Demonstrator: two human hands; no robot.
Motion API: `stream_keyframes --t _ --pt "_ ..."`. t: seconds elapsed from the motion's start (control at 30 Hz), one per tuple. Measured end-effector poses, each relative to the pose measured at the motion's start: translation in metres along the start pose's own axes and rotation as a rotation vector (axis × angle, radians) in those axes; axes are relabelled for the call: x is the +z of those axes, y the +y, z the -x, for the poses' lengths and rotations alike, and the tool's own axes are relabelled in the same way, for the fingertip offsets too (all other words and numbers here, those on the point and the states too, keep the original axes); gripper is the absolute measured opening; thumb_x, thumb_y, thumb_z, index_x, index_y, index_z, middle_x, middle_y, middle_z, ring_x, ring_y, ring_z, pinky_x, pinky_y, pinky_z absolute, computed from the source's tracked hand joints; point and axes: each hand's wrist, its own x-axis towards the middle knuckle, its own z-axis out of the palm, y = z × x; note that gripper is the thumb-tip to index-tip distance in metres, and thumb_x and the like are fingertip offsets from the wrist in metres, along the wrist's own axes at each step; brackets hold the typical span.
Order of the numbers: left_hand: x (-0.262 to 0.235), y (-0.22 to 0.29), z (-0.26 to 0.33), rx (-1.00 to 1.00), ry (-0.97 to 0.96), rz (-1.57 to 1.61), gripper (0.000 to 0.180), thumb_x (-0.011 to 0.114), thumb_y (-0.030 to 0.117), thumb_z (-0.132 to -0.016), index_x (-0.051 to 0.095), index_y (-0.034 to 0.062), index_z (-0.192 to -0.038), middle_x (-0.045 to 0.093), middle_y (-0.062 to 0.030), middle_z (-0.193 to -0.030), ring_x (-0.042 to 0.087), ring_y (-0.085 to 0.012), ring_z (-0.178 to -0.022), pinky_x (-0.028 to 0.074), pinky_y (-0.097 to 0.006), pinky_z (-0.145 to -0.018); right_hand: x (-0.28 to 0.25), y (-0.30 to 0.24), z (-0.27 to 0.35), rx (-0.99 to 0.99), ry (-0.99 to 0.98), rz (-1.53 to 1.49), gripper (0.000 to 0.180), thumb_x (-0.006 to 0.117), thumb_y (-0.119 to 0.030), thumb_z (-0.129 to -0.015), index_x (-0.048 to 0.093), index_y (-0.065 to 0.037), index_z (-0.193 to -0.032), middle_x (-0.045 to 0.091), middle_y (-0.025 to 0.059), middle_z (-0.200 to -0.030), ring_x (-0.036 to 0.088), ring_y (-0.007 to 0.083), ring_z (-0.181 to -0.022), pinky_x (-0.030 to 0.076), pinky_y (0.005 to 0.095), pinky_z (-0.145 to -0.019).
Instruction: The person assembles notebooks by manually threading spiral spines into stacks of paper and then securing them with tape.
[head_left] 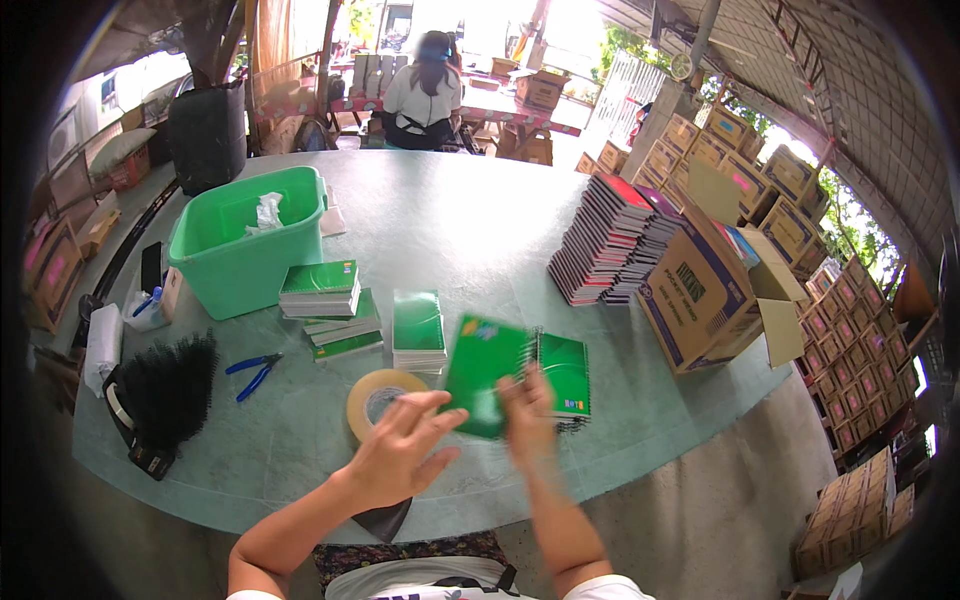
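Note:
A green spiral notebook point(487, 375), blurred by motion, is held up over the table with its wire binding on the right side. My right hand point(528, 420) grips it at the lower right, fingers closed at the binding. Beside its lower left edge is my left hand point(400, 455), fingers apart; whether the fingertips touch the cover I cannot tell. Behind my right hand lies a stack of green spiral notebooks point(565, 370). A roll of tape point(360, 405) lies partly behind my left hand. Further left stand more green notebook stacks point(417, 325) and a staggered pile point(345, 320).
At the left are a green plastic bin point(250, 270), blue-handled pliers point(262, 375) and a black brush point(170, 395). Tall stacks of red and purple notebooks point(605, 240) stand at right beside an open carton point(700, 290). Across the table sits a person point(425, 100); cartons point(870, 370) pile up beyond.

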Motion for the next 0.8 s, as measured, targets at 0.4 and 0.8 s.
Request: stream_keyframes --t 0.4,0.8 --pt "0.002 -0.047 0.036 -0.174 0.023 -0.052 0.026 0.068 0.005 -0.075 0.062 0.0058 -0.101 0.056 -0.0148 -0.107 0.056 -0.0304 -0.097 0.048 -0.039 -0.081 -0.144 0.041 -0.057 0.035 0.050 0.518 0.047 0.049 -0.013 -0.093 0.036 0.006 -0.134 0.047 0.0177 -0.132 0.048 0.0212 -0.118 0.036 0.0280 -0.098" --pt "-0.122 0.084 -0.018 -0.032 -0.187 1.891 0.014 0.068 0.001 -0.077 0.063 -0.0018 -0.090 0.056 -0.0185 -0.094 0.056 -0.0286 -0.081 0.045 -0.038 -0.066 -0.080 -0.019 -0.022 -0.465 0.127 1.090 0.034 0.059 -0.007 -0.083 0.058 -0.006 -0.117 0.037 0.0163 -0.141 0.025 0.0362 -0.135 0.026 0.0460 -0.107"
